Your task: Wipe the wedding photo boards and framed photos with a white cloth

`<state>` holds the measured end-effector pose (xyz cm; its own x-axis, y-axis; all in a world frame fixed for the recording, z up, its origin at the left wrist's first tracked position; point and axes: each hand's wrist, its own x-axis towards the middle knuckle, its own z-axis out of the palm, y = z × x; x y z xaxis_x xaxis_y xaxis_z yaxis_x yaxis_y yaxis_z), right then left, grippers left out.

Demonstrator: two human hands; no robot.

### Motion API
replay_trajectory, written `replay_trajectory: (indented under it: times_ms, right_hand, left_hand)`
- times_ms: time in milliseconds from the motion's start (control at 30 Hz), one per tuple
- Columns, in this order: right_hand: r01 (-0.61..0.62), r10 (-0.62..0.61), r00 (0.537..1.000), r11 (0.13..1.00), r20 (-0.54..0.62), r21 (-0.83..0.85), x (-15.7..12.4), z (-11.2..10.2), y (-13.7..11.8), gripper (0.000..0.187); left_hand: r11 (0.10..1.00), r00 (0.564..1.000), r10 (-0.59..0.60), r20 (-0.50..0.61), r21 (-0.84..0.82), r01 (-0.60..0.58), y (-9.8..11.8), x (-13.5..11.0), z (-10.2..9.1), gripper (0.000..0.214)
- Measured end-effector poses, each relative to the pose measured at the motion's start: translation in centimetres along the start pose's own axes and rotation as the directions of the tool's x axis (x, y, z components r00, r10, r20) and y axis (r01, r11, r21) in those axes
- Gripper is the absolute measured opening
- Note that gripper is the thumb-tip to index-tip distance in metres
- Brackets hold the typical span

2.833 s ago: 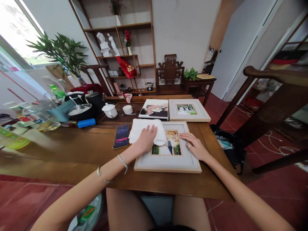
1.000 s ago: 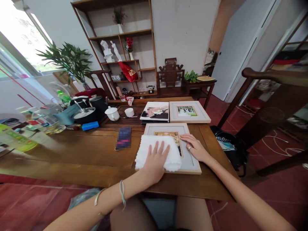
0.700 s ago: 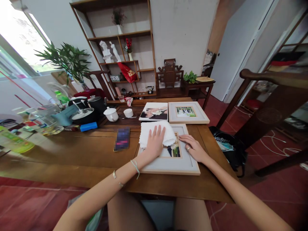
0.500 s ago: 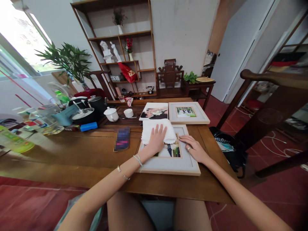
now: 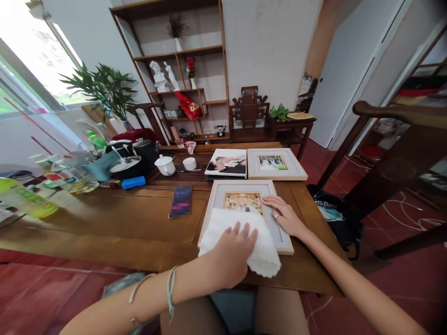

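Note:
My left hand (image 5: 234,253) presses a folded white cloth (image 5: 240,228) onto the near part of a picture frame (image 5: 213,204), with fingers bent over the cloth. The cloth covers the lower part of the photo and hangs past the frame's near edge. Inside the pale frame, the upper part of a gold-toned photo (image 5: 240,200) shows. My right hand (image 5: 284,216) lies on the frame's right side, fingers stretched out flat on it, a ring on one finger. The frame lies flat on the wooden table near its front edge.
Behind lie a photo panel (image 5: 226,162) and another framed photo (image 5: 295,170). A booklet-like item with a blurred cover (image 5: 180,201) is to the left. Farther left are a lidded white cup (image 5: 165,165), a blue box (image 5: 133,182) and a yellow-green bottle (image 5: 28,197). A wooden chair (image 5: 387,163) stands right.
My left hand has drawn the white cloth from the frame's far edge toward me, uncovering the photo's upper part. My right hand stays on the frame's right side.

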<state>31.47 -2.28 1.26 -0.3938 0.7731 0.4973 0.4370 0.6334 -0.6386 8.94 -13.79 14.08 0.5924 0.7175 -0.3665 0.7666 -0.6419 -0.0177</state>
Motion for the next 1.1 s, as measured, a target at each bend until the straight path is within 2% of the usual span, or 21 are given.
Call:
replay_trajectory:
  times_ms: [100, 200, 333, 433, 567, 633, 700, 767, 867, 1000, 1100]
  right_hand:
    - [-0.004, 0.004, 1.000, 1.000, -0.003, -0.002, 0.0, 0.0, 0.0, 0.047]
    - [-0.005, 0.005, 1.000, 1.000, -0.007, 0.000, 0.0, 0.1, 0.0, 0.047]
    - [0.004, -0.004, 1.000, 1.000, -0.019, 0.002, 0.0, 0.1, 0.0, 0.044]
    - [0.024, -0.024, 1.000, 1.000, -0.016, -0.005, 0.1, 0.1, 0.0, 0.043]
    - [0.036, -0.036, 0.999, 0.999, -0.006, -0.024, 0.2, 0.1, -0.2, 0.044]
    - [0.037, -0.037, 0.999, 0.999, 0.000, -0.027, 0.2, 0.0, -0.2, 0.044]
    - [0.032, -0.032, 0.999, 0.999, 0.005, -0.028, 0.2, 0.0, -0.3, 0.045]
    - [0.025, -0.025, 1.000, 0.999, 0.005, -0.026, 0.2, -0.1, -0.4, 0.044]
    - [0.030, -0.030, 1.000, 1.000, 0.006, -0.009, 0.3, -0.1, -0.6, 0.041]
    - [0.012, -0.012, 1.000, 1.000, -0.007, 0.005, 0.2, -0.1, -0.6, 0.041]
    - [-0.014, 0.014, 1.000, 1.000, -0.016, 0.006, 0.1, 0.0, -0.5, 0.043]
  left_hand:
    - [0.999, 1.000, 0.015, 0.016, -0.049, -0.014, -0.2, 0.0, -0.3, 0.075]
    - [0.995, 1.000, 0.002, -0.003, -0.098, -0.002, -0.6, 1.1, -0.1, 0.074]
    - [0.988, 0.992, -0.123, -0.041, -0.103, 0.118, -1.2, 4.1, 0.6, 0.078]
    - [0.965, 0.949, -0.262, -0.177, -0.062, 0.255, -2.1, 7.0, 1.1, 0.078]
    - [0.937, 0.865, -0.331, -0.376, -0.028, 0.347, -3.7, 10.6, 1.4, 0.072]
    - [0.930, 0.841, -0.347, -0.415, -0.032, 0.367, -4.3, 11.9, 1.4, 0.070]
    - [0.932, 0.842, -0.340, -0.419, -0.028, 0.362, -4.6, 12.6, 1.4, 0.071]
    - [0.944, 0.867, -0.306, -0.393, -0.009, 0.329, -4.4, 12.6, 1.3, 0.073]
    - [0.961, 0.916, -0.253, -0.311, 0.025, 0.274, -3.1, 11.1, 1.2, 0.071]
    - [0.975, 0.969, -0.171, -0.178, 0.112, 0.193, -0.1, 7.2, 1.2, 0.067]
    - [0.975, 0.985, -0.067, -0.160, 0.199, 0.099, 2.3, 4.3, 1.2, 0.069]
